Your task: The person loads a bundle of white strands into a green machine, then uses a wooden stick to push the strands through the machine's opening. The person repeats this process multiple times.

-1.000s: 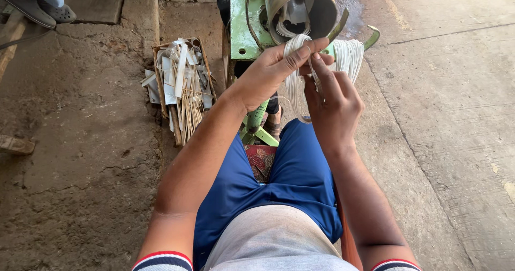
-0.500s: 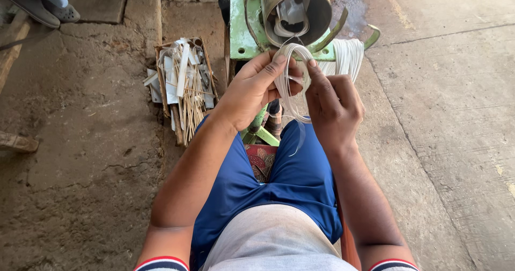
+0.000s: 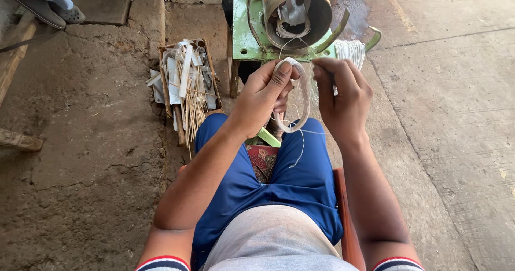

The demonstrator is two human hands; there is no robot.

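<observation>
Hands meet just in front of a green machine (image 3: 244,32), above the person's lap. Left hand (image 3: 263,96) is closed on a white coil (image 3: 300,96), a long loop of thin cord pinched at its top between thumb and forefinger and hanging over blue shorts (image 3: 289,180). Right hand (image 3: 343,96) is curled shut just beside the coil, its fingertips pinching what seems to be a strand of the same cord, though the strand is too fine to tell for sure. A loose end trails down from the coil's bottom. Behind the hands sits a rusty drum (image 3: 298,8) with more white cord inside its mouth. A white bundle (image 3: 351,51) lies at the machine's right corner. Left of the machine, a box (image 3: 185,83) of sticks and white strips rests on the dirt floor. Shoes (image 3: 48,11) of another person show at the top left.
</observation>
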